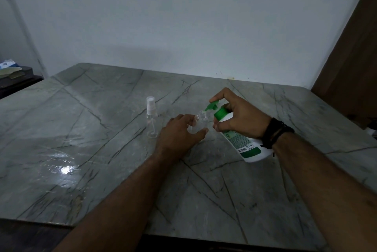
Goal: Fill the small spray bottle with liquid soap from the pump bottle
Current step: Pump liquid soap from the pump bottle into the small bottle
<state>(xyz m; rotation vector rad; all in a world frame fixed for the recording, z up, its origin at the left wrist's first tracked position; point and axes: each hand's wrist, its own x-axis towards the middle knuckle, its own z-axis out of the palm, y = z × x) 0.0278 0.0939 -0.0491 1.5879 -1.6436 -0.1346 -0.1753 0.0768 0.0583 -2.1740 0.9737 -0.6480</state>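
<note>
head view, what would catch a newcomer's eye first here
The tilted pump bottle with its bright green pump, gripped by the right hand, its spout over the open small spray bottle that the left hand steadies mid-table. Left of them stands a second clear bottle, capped.

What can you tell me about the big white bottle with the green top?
The pump bottle looks like white plastic, with a green collar, a green pump head and a green printed label bearing a barcode. It is tilted, nozzle pointing at the open mouth of the small clear bottle. The right hand grips its neck, one finger on the pump. Whether its base touches the table is unclear.
</note>
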